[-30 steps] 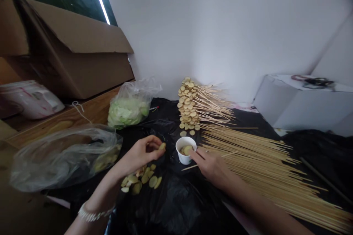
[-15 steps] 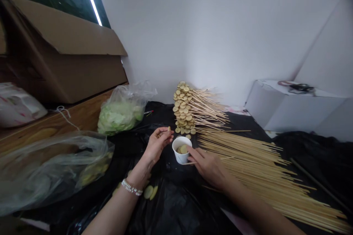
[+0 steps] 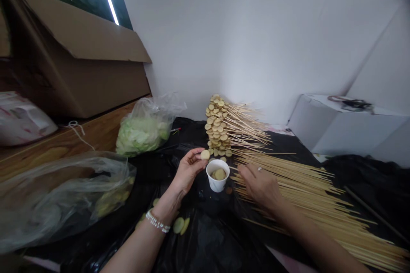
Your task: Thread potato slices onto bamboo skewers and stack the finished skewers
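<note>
My left hand [image 3: 189, 168], with a beaded bracelet at the wrist, pinches a round, pale potato slice [image 3: 205, 154] just left of and above the white paper cup [image 3: 218, 184]. More slices [image 3: 219, 174] lie inside that cup. To its right, my right hand [image 3: 261, 185] is closed around a thin bamboo skewer [image 3: 233, 168], whose short end sticks out leftward past the fingers. Beyond the cup stands a pile of skewered potato slices [image 3: 218, 123], sticks pointing right. Many loose bamboo skewers [image 3: 307, 196] spread beneath and beside my right arm.
A clear bag of chopped pale-green leaves [image 3: 142, 132] stands at back left, with another plastic bag [image 3: 73, 196] nearer. Loose slices [image 3: 178, 225] lie on the black plastic sheet [image 3: 208, 230]. A cardboard box [image 3: 96, 81] is at left, a white box [image 3: 339, 126] at right.
My right hand has left the cup and moved to its right with the skewer. The slice in my left hand has turned its flat face toward me. The view has shifted slightly.
</note>
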The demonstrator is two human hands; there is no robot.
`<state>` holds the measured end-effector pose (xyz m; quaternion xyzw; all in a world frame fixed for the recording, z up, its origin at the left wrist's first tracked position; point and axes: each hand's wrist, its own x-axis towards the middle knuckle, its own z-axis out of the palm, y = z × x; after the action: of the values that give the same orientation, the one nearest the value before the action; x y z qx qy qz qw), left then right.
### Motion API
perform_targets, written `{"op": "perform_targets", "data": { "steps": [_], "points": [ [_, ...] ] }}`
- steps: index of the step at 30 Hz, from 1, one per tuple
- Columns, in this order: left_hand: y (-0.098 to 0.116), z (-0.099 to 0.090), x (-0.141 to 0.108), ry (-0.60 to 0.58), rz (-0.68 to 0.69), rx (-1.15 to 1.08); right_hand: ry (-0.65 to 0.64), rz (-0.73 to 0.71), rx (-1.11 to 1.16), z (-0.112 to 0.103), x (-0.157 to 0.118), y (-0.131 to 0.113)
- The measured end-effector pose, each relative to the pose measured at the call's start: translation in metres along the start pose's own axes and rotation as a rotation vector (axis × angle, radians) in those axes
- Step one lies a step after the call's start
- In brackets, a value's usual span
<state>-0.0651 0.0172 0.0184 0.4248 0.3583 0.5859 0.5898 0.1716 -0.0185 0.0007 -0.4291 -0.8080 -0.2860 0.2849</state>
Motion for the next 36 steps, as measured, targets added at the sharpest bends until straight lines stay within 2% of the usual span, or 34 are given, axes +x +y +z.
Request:
{"op": "perform_targets", "data": {
  "steps": [6,9,11,15,19,29,36],
  "points": [
    [-0.002,-0.001,0.001,-0.03,-0.004,-0.038,-0.034,-0.06,-0.044,0.004,0.005,0.027],
    [-0.001,-0.002,0.002,-0.032,-0.01,-0.054,-0.062,-0.062,-0.042,0.0,0.015,0.032],
    [0.0,-0.002,0.002,-0.031,-0.031,-0.068,-0.048,-0.041,-0.043,-0.003,0.026,0.027],
    [0.001,-0.004,0.002,-0.011,-0.068,-0.089,0.003,-0.001,0.004,-0.004,0.046,0.001],
    [0.003,-0.004,0.002,-0.013,-0.041,-0.097,0.017,-0.046,0.029,0.0,0.046,-0.018],
    [0.007,-0.002,0.0,-0.028,-0.01,-0.09,0.062,-0.051,0.035,-0.01,0.031,-0.026],
    [0.006,-0.003,0.0,-0.061,-0.015,-0.117,0.05,-0.051,0.046,-0.004,0.027,-0.029]
  ]
}}
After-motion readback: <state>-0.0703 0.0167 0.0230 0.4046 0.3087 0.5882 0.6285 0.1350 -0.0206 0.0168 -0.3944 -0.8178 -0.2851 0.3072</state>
